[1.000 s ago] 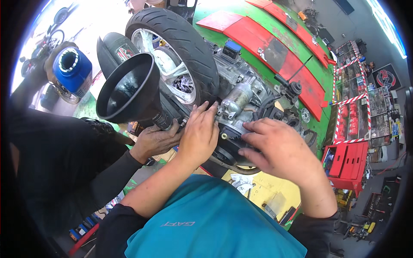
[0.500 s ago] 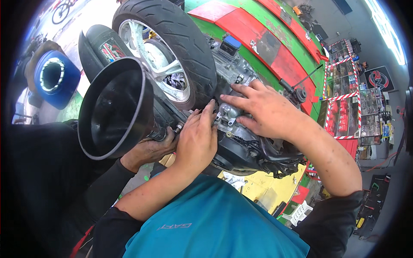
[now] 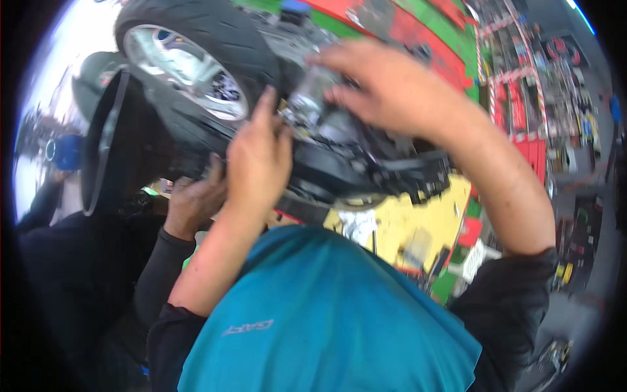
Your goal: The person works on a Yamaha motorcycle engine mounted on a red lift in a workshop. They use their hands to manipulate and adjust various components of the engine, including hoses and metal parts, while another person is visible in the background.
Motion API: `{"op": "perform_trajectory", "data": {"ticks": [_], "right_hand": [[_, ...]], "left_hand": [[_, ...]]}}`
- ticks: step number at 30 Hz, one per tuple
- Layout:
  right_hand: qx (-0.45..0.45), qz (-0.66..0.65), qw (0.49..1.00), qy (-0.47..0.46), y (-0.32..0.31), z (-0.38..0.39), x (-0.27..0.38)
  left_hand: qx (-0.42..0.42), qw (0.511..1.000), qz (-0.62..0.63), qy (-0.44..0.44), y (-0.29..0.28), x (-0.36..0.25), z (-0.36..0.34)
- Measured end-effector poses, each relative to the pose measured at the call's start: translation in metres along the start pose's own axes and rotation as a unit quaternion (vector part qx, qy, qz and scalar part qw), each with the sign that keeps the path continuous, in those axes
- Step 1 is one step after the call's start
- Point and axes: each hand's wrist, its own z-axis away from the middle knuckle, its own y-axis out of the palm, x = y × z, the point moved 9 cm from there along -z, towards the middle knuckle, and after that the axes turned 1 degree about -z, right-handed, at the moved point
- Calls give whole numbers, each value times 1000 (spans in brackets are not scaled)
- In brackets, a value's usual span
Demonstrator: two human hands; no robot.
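A scooter's engine (image 3: 320, 98) and its rear wheel (image 3: 196, 59) with a black tyre are in front of me. My left hand (image 3: 258, 153) is at the near side of the engine, beside the tyre, its forefinger stretched out and no object visible in it. Over the engine's metal housing, my right hand (image 3: 398, 85) is blurred, with thumb and forefinger apart. Whether its fingertips touch the housing, I cannot tell. A co-worker's hand (image 3: 192, 202) is just left of my left wrist, close to a wide black funnel (image 3: 124, 140) tipped on its side.
The co-worker's dark-clothed body (image 3: 72, 287) fills the lower left. A yellow surface (image 3: 424, 215) with loose items lies beyond the engine's near side. Shelves with striped edging (image 3: 513, 91) stand at the right, and a red ramp (image 3: 372, 16) is behind.
My view has shifted, so the engine and wheel appear higher and further left. The funnel has tipped, its mouth turned leftward. My right hand has lifted somewhat off the engine.
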Motion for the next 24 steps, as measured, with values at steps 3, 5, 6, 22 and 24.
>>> {"op": "perform_trajectory", "data": {"ticks": [3,5,6,22,24], "right_hand": [[-116,-10,992,52,-68,31,26],[-189,-10,981,46,-106,74,48],[-234,-35,970,49,-121,106,57],[-283,-214,578,735,363,612,124],[-215,-145,622,739,364,598,125]], "left_hand": [[-4,999,11,-47,-3,2,0],[-8,998,11,-66,-2,7,1],[-2,997,9,-77,-1,6,0],[24,1000,10,10,9,30,-22],[23,1000,-9,20,9,34,-21]]}}
